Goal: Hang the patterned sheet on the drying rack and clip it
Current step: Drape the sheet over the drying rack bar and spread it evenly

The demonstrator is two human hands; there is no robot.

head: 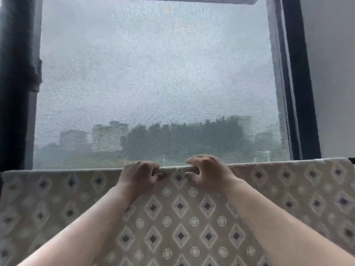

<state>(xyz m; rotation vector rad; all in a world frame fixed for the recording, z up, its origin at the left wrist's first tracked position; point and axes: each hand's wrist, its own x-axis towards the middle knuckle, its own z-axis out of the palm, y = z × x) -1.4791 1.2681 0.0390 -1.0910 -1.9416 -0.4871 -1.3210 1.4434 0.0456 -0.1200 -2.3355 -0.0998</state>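
Observation:
The patterned sheet point(180, 208), beige with diamond and circle motifs, hangs over a horizontal bar of the drying rack and fills the lower part of the view. A short bare stretch of the rack bar point(172, 167) shows between my hands. My left hand point(140, 174) curls its fingers over the sheet's top fold at the bar. Just to its right, my right hand point(206, 172) grips the same fold with curled fingers. No clip is visible in either hand.
Behind the rack is a large window with a mesh screen point(153, 83). Dark window frames stand at the left point(13, 83) and right point(299, 83). A pale wall point(334, 73) is at the far right.

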